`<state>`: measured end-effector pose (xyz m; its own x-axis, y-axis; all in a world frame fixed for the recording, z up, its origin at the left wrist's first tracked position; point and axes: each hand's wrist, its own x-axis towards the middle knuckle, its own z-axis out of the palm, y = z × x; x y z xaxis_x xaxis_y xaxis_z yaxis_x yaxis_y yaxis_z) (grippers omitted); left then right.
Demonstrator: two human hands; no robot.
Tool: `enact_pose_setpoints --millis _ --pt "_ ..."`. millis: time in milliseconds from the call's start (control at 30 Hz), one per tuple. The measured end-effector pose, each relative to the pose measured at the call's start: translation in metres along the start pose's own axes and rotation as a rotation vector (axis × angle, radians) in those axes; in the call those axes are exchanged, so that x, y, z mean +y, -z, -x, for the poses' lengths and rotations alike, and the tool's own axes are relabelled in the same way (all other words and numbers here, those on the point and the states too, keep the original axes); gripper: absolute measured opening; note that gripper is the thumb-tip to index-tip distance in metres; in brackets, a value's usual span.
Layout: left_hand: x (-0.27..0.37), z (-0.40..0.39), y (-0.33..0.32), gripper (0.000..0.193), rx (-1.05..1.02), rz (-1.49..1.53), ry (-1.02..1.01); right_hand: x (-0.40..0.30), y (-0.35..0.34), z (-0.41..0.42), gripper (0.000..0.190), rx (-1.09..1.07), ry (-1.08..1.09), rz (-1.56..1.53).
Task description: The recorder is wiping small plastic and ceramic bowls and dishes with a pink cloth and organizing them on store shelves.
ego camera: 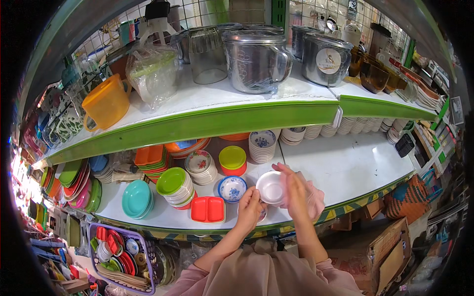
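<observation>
My left hand (250, 208) pinches the left rim of a small white bowl (269, 188), tilted so that its inside faces up at me. At the bowl's right side is my right hand (295, 192), blurred, with its fingers pointing away from me. A pink cloth (314, 199) shows behind and to the right of that hand; whether the fingers grip it is hidden. A patterned bowl (261, 214) sits partly covered beneath my left hand. Just left of the white bowl lies a blue-rimmed bowl with a flower print (232, 189).
Around my hands on the white shelf (344, 162) stand red divided dishes (208, 209), teal bowls (137, 199) and green-topped bowls (172, 181). Overhead, a green-edged shelf (207, 122) carries steel mugs (255, 63). A purple basket of dishes (122, 288) and a cardboard box (389, 255) are below.
</observation>
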<state>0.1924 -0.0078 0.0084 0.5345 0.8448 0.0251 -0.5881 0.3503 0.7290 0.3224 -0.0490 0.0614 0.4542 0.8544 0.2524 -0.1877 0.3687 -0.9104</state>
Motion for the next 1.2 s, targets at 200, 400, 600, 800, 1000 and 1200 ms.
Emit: enact_pose_setpoints --millis 200,400,600,800,1000,1200 --pt "0.018 -0.004 -0.024 0.049 0.185 0.207 0.188 -0.003 -0.026 0.028 0.042 -0.303 0.489 0.678" --pt "0.019 -0.005 -0.015 0.042 0.064 0.159 0.286 0.007 -0.03 0.03 0.034 -0.23 0.441 0.475" --pt "0.023 -0.004 -0.02 0.036 0.112 0.387 0.327 0.013 -0.028 0.019 0.025 0.314 0.353 0.424" --pt "0.029 -0.004 -0.031 0.044 0.146 0.385 0.372 0.016 -0.029 0.017 0.014 0.166 0.223 0.55" --pt "0.043 -0.003 -0.019 0.044 0.125 0.285 0.271 -0.002 -0.034 0.026 0.022 -0.385 0.447 0.688" --pt "0.027 -0.005 -0.012 0.04 0.101 0.263 0.182 0.002 -0.038 0.026 0.024 -0.119 0.544 1.112"
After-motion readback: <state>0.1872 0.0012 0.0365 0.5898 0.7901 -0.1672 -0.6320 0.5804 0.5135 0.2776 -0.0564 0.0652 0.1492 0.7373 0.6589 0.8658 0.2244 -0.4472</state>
